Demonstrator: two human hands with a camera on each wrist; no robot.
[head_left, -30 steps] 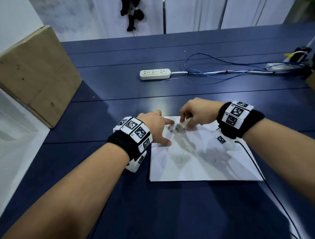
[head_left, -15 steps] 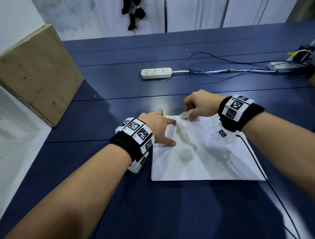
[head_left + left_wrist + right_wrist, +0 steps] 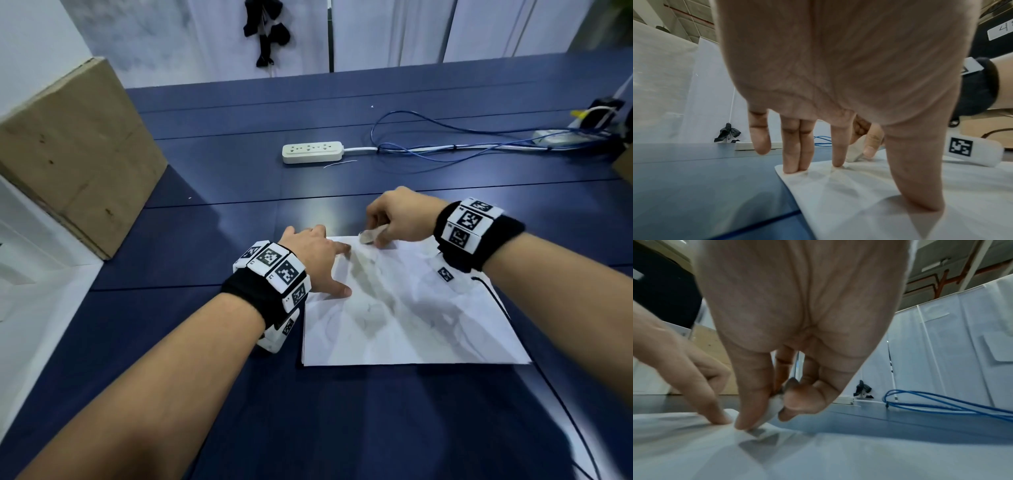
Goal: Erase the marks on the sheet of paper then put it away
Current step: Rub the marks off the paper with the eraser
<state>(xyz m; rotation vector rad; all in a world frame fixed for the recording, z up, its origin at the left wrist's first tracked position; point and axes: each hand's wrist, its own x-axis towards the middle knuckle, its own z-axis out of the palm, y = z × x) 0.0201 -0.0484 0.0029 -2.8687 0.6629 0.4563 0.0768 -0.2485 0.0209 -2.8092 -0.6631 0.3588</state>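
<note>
A white sheet of paper [image 3: 411, 315] with faint grey smudges lies flat on the dark blue table [image 3: 342, 428]. My left hand [image 3: 318, 260] presses its far left corner with straight fingers [image 3: 795, 155] and thumb spread on the paper [image 3: 859, 203]. My right hand [image 3: 394, 219] pinches a small white eraser [image 3: 370, 235] at the sheet's far edge. In the right wrist view the eraser [image 3: 774, 405] sits between thumb and fingertips, its tip down on the paper [image 3: 818, 456]. In the left wrist view the eraser [image 3: 854, 154] shows just past my index finger.
A white power strip [image 3: 312, 152] lies further back on the table, with blue cables [image 3: 445, 150] running right. A large cardboard box [image 3: 72, 154] stands at the left edge. A thin black cable [image 3: 548, 387] trails from my right wrist along the paper's right side.
My right hand with the eraser moved from the upper middle of the sheet away to its far edge. The left hand stayed pressing the paper.
</note>
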